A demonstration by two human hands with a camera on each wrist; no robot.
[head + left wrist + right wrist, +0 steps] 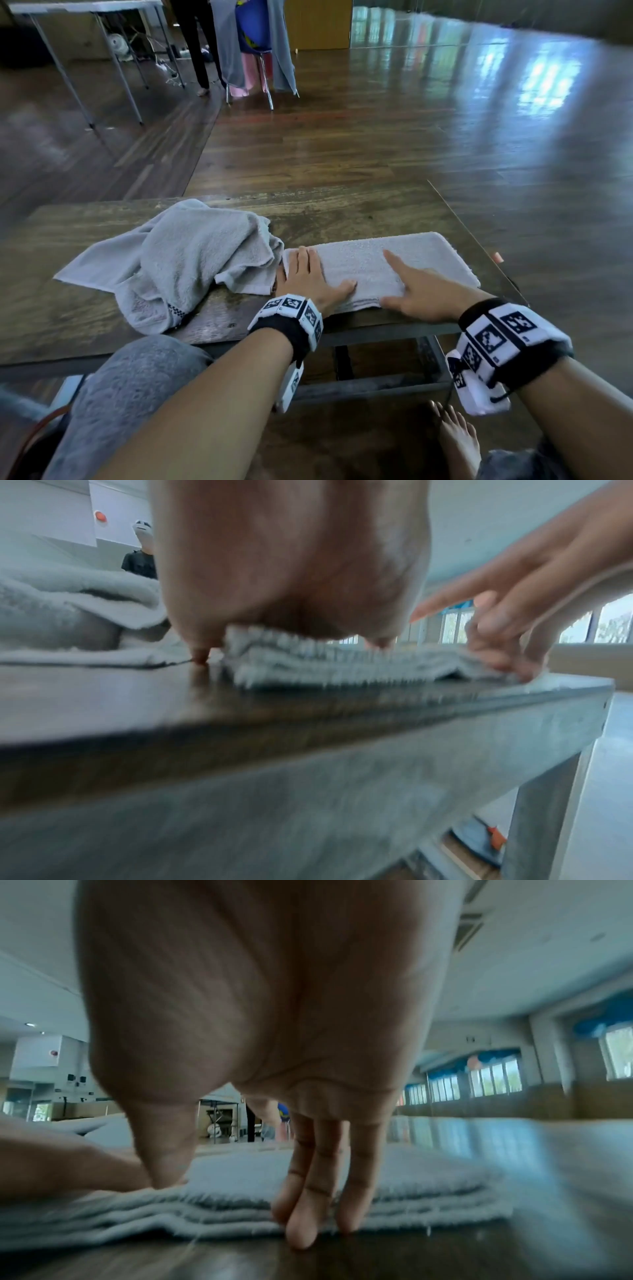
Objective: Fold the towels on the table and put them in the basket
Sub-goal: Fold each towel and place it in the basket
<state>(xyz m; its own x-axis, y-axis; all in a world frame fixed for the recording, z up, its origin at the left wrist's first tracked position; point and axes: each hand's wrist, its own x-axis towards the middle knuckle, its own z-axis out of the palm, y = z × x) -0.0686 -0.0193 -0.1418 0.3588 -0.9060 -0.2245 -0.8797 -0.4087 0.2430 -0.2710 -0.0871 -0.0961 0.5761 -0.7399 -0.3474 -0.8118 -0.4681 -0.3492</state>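
Right now we have both hands on the folded towel (376, 263), a long grey strip lying flat along the near edge of the wooden table (342, 212), toward its right end. Our left hand (310, 277) lies flat on the strip's left end, fingers straight and close together, thumb stretched out to the right along the near edge. Our right hand (421, 291) rests near the middle of the strip with its index finger extended across the cloth; from the right wrist view the other fingers (318, 1191) point down over the towel's near edge, their tips at the tabletop, and the thumb presses on top of the layers. Whether those fingers actually pinch the edge we cannot tell. Just left of the strip sits a crumpled towel (178, 260), unfolded, its corner touching the strip's left end beside our left hand. Farther back on the floor, a chair (255, 44) has more towels draped over it.
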